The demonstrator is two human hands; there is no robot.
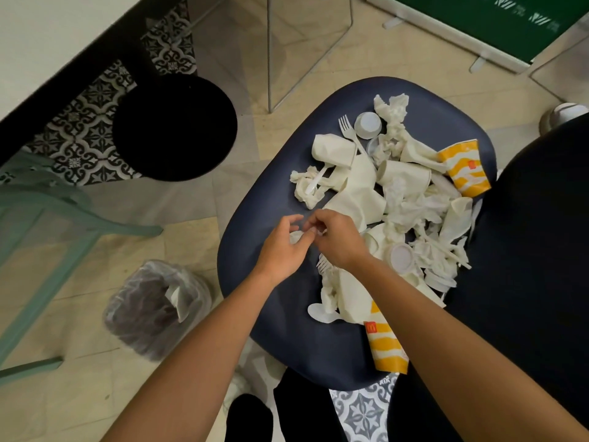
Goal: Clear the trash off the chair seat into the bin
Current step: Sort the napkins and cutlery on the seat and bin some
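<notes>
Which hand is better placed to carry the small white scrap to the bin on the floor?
Left. The left hand already has the white scrap at its fingers, and the lined bin stands on the person's left, beside the chair seat. The right hand would probably have to cross over.

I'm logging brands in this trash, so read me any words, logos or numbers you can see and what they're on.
Golden arches "M" logo: near yellow-striped cup, by its rim.
Same logo, blurred: far yellow-striped cup.
White marks on the green board: too blurred to read.
No other text is visible.
</notes>
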